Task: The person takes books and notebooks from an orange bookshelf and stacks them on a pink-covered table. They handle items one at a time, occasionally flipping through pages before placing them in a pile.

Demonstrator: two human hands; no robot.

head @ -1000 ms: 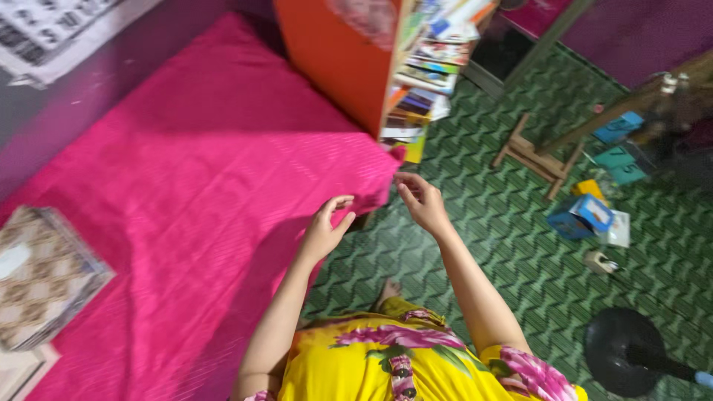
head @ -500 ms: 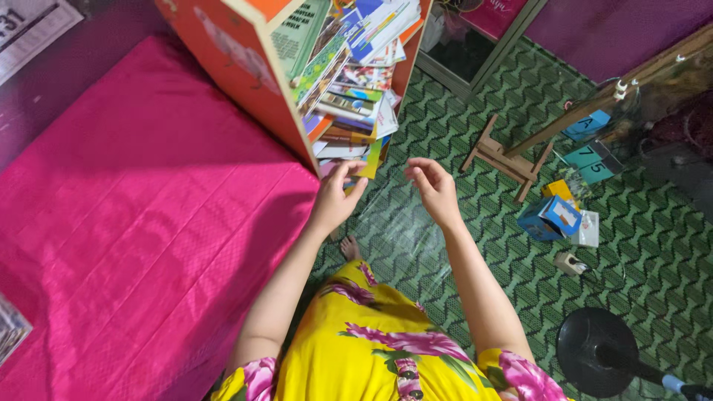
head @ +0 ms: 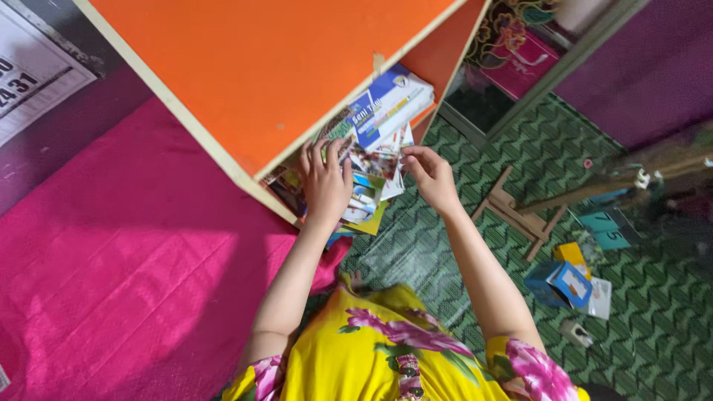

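Observation:
An orange shelf unit (head: 275,67) stands beside the bed, with a stack of colourful books and magazines (head: 375,160) sticking out of its open side. My left hand (head: 324,180) lies flat on the stack, its fingers spread over the covers. On the right, my right hand (head: 428,176) pinches the edge of one magazine between thumb and fingers. A blue and white booklet (head: 390,104) tops the pile. My yellow flowered dress (head: 394,356) fills the bottom of the view.
A bed under a pink sheet (head: 111,282) is at the left. The green patterned floor mat (head: 653,297) holds a small wooden stand (head: 520,212), a blue box (head: 561,284), a yellow box (head: 572,254) and teal cards (head: 605,230). A mirrored cabinet (head: 505,82) stands behind.
My view moved closer to the shelf. Both hands rose from open air to the stack: the left now rests on the covers and the right pinches a magazine edge.

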